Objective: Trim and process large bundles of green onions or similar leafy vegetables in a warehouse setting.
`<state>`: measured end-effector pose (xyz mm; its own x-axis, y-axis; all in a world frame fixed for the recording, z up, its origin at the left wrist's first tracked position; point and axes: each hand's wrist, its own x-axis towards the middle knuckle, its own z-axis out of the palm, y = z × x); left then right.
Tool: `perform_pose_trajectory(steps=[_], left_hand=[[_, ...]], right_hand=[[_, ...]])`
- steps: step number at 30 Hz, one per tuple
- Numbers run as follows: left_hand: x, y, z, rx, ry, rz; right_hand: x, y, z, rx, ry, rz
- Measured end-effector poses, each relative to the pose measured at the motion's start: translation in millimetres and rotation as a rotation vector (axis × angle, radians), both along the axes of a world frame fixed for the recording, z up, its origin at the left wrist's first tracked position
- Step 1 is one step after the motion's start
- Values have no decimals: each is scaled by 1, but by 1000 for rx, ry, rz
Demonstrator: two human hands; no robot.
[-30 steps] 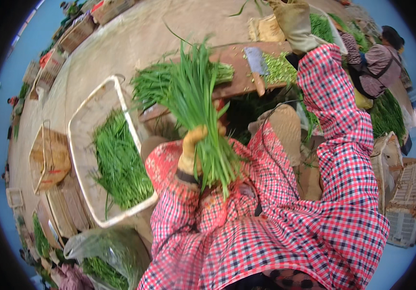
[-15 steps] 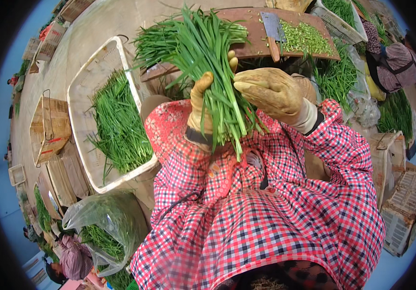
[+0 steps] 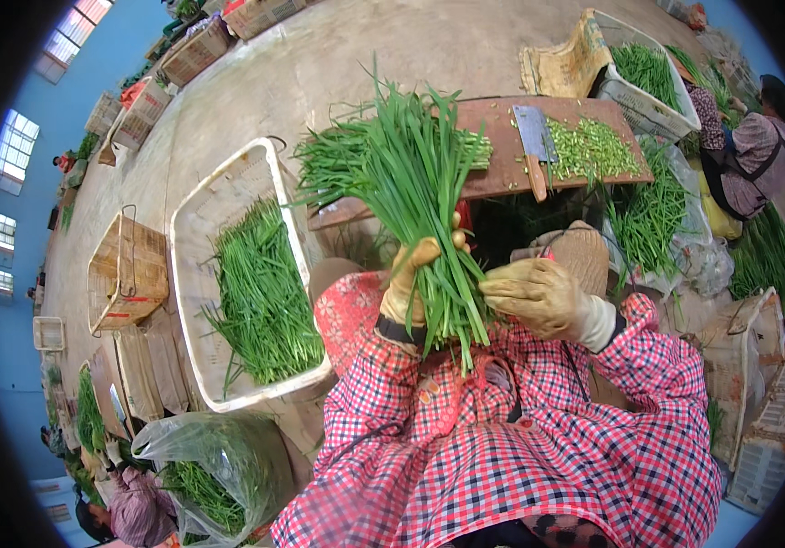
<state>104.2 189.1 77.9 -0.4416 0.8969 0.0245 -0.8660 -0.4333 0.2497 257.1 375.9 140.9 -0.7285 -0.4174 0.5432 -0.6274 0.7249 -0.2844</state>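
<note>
A thick bunch of garlic chives is gripped in my left hand, which wears a stained pale glove. Its green leaves point away from me and its pale stem ends hang toward my lap. My right hand, gloved too, lies flat beside the stems with its fingers stretched out, the tips at the stems' right edge. Beyond them, a brown wooden board bears another pile of chives, a cleaver with a wooden handle, and chopped stem ends.
To the left stands a white plastic crate with chives inside. A clear plastic bag of greens sits near left. More chives lie on plastic at the right, near a person. A white crate stands far right.
The view has tilted up, so everything sits lower in the picture. My left hand keeps its grip on the bunch. My right hand stays beside the stems, its fingers a little lower along them.
</note>
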Motion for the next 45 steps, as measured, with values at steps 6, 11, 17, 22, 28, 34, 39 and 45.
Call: perform_pose_trajectory(steps=[6,11,17,22,28,34,39,45], left_hand=[[-14,-8,19,-395,475,-4],[-2,-6,43,-473,745,10],[2,8,51,-431,933,-45],[15,17,55,-425,924,-89],[27,22,58,-501,1260,-57],[32,30,56,-499,1522,-53],[36,32,52,-529,1329,-238],[29,46,36,-659,1255,-539]], right_hand=[[-4,21,3,-641,-694,-435],[-37,21,-9,-948,-871,9],[-49,10,10,-1251,-629,-74],[-50,6,38,-1454,-446,-64],[-44,31,32,-1688,-509,52],[-43,64,16,-1481,-446,-53],[-31,84,9,-1500,-397,20],[21,109,-40,-1163,-22,-264]])
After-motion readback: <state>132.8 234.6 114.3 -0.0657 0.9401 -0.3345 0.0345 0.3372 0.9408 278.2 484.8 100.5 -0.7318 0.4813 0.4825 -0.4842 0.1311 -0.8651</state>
